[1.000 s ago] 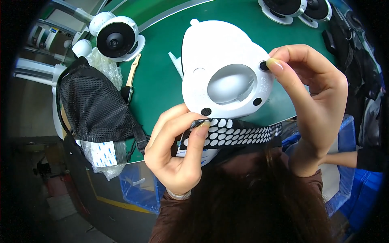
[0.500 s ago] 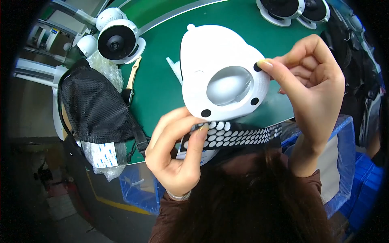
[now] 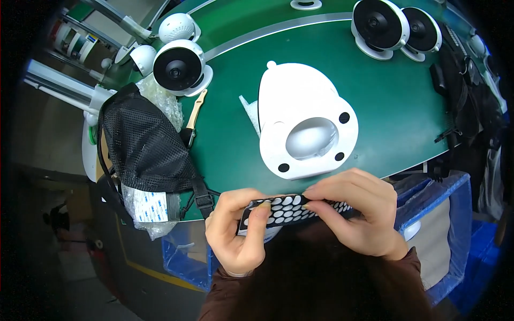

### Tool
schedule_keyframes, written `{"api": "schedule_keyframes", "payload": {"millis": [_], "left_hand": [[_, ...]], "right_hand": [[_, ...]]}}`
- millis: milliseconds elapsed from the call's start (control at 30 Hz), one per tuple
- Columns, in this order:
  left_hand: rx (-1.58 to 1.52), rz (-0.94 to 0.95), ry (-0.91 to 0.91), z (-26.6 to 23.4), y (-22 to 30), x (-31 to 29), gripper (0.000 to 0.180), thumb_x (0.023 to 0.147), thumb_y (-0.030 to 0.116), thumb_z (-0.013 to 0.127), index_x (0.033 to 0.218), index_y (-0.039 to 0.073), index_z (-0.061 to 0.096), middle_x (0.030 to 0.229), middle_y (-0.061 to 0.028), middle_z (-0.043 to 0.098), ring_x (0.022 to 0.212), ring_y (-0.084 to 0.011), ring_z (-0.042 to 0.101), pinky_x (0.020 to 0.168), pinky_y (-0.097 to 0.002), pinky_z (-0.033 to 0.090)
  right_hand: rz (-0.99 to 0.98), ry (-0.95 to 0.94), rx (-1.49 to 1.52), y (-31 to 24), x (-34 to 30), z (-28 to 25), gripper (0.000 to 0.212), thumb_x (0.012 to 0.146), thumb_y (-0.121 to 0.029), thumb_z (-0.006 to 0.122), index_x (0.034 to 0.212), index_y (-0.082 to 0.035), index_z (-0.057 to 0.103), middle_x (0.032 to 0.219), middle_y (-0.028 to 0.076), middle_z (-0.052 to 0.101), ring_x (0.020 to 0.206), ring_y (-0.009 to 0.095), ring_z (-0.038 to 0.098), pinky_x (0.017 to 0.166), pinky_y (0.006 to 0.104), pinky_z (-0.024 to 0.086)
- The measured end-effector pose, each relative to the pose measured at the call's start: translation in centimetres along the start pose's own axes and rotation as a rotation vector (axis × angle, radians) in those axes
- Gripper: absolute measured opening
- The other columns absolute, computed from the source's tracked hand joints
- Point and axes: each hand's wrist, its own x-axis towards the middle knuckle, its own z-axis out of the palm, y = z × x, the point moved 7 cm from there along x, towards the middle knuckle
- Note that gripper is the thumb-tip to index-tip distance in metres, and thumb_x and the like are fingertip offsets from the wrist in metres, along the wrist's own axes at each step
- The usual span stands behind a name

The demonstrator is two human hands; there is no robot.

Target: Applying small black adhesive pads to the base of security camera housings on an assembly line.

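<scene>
My left hand (image 3: pixel 235 232) pinches the left end of a black sheet of round stickers (image 3: pixel 286 209), with white dots in rows, near the bench's front edge. On its upper edge, my right hand (image 3: pixel 364 211) is closed, thumb and forefinger pinching; whether a single dot is between the fingertips is hidden. Just beyond them lies a rounded white plastic housing (image 3: pixel 300 99) with an oval opening (image 3: pixel 312 139). Around that opening sit three black round pads: an upper-right pad (image 3: pixel 344 117), a lower-left pad (image 3: pixel 284 167) and a lower-right pad (image 3: pixel 339 156).
White camera-like units with black faces stand at the back left (image 3: pixel 178 69) and back right (image 3: pixel 377 24). A black mesh bag (image 3: pixel 144 139) and a wooden-handled brush (image 3: pixel 198 107) lie left. Black items (image 3: pixel 463 101) line the right side. A blue-edged, plastic-lined bin (image 3: pixel 458 230) is below right.
My right hand has left the housing's upper-right pad and come down to the sticker sheet. The view has shifted, so the bench items appear lower and further right. My left hand keeps its hold.
</scene>
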Motion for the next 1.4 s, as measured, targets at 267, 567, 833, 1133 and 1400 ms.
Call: {"api": "schedule_keyframes", "payload": {"millis": [267, 567, 833, 1133, 1400], "left_hand": [[-0.003, -0.029, -0.07, 1.8, -0.4, 0.1, 0.031, 0.072, -0.01, 0.064, 0.096, -0.003, 0.047, 0.076, -0.0088, 0.064, 0.072, -0.0081, 0.061, 0.065, -0.0171, 0.045], [-0.026, 0.107, -0.067, 1.2, 0.0, 0.2, 0.031, 0.071, -0.013, 0.06, 0.098, -0.005, 0.048, 0.088, -0.0107, 0.06, 0.078, -0.0106, 0.06, 0.07, -0.0181, 0.044], [-0.043, 0.104, -0.005, 0.9, 0.1, 0.1, 0.028, 0.071, -0.012, 0.06, 0.096, -0.005, 0.049, 0.08, -0.0096, 0.063, 0.07, -0.0082, 0.059, 0.066, -0.017, 0.044], [-0.044, 0.088, 0.026, 1.0, 0.2, 0.6, 0.028, 0.073, -0.01, 0.06, 0.097, -0.005, 0.048, 0.076, -0.0086, 0.063, 0.065, -0.0054, 0.057, 0.061, -0.014, 0.041], [0.023, 0.072, 0.088, 0.6, 0.3, 0.8, 0.033, 0.073, -0.011, 0.059, 0.104, -0.008, 0.05, 0.075, -0.0063, 0.062, 0.064, -0.0042, 0.055, 0.061, -0.0136, 0.04]], "right_hand": [[0.119, 0.044, 0.062, 1.8, -0.4, 0.0, 0.014, 0.064, -0.001, 0.072, 0.075, -0.005, 0.063, 0.072, 0.006, 0.063, 0.061, 0.021, 0.061, 0.054, 0.028, 0.047], [0.11, -0.017, 0.159, 1.9, 0.0, 0.0, 0.014, 0.065, 0.001, 0.071, 0.076, -0.005, 0.065, 0.072, 0.005, 0.063, 0.061, 0.02, 0.061, 0.053, 0.0263, 0.047], [0.103, 0.051, 0.08, 1.3, -0.3, 0.0, 0.013, 0.064, 0.0, 0.071, 0.072, -0.006, 0.063, 0.07, 0.004, 0.062, 0.06, 0.019, 0.06, 0.053, 0.0272, 0.047], [-0.071, 0.048, -0.077, 0.0, 0.0, 0.2, 0.017, 0.063, 0.001, 0.068, 0.076, -0.006, 0.059, 0.072, 0.005, 0.059, 0.061, 0.022, 0.059, 0.051, 0.029, 0.046], [-0.018, -0.08, -0.096, -0.4, 0.5, 0.2, 0.019, 0.061, 0.007, 0.066, 0.076, -0.003, 0.061, 0.08, 0.009, 0.064, 0.073, 0.023, 0.063, 0.064, 0.0281, 0.049]]}}
